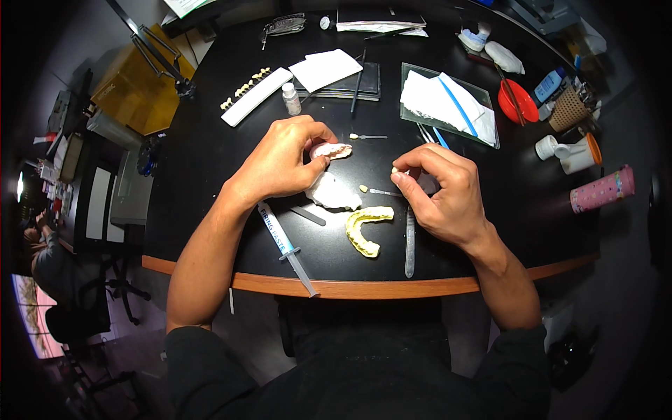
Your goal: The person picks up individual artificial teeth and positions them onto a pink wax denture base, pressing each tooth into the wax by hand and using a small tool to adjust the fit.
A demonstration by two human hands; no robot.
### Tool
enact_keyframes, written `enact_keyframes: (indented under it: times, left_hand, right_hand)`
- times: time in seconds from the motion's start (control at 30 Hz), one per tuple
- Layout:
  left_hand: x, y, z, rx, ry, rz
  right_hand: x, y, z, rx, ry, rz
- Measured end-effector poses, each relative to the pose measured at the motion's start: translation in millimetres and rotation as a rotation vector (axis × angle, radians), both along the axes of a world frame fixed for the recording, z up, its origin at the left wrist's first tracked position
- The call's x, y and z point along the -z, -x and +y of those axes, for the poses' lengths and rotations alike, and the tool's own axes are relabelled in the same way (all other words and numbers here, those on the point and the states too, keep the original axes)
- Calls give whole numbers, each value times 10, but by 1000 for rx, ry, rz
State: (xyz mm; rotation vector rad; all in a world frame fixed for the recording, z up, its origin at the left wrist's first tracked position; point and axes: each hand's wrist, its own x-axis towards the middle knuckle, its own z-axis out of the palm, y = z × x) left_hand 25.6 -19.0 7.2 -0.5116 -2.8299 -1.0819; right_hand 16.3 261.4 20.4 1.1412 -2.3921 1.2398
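Above the table, my left hand [290, 155] is closed around a whitish dental cast piece [333, 150] with a pinkish tint, held between thumb and fingers. My right hand [442, 187] pinches a small white tooth-like piece [395, 170] between thumb and forefinger; the fingers partly hide it. Under my left hand lies a lumpy white mass [333, 193]. A yellow horseshoe-shaped dental cast [365, 231] rests between the hands, nearer the front edge. Two tooth shade tabs, one near [363, 188] and one far [354, 136], lie on the tabletop. A scalpel handle [409, 245] lies below my right hand.
A syringe [283, 245] overhangs the table's wooden front edge [350, 287]. Farther back are a small bottle [291, 99], a white shade guide [257, 96] and a glass slab [490, 134] bearing tissue. A red bowl [516, 102] and pink tumbler [602, 190] stand right.
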Motion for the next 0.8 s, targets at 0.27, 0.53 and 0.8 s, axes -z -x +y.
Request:
enact_keyframes:
  times: [0.27,0.53,0.8]
  left_hand:
    - [-50,-19,124,113,-41,318]
    - [-91,-82,223,204,-41,511]
    - [-82,-88,350,288,-86,574]
  right_hand:
    - [-9,-6,18,-37,76,26]
    - [61,-26,-114,-112,161,79]
    - [34,-42,-68,-70,141,70]
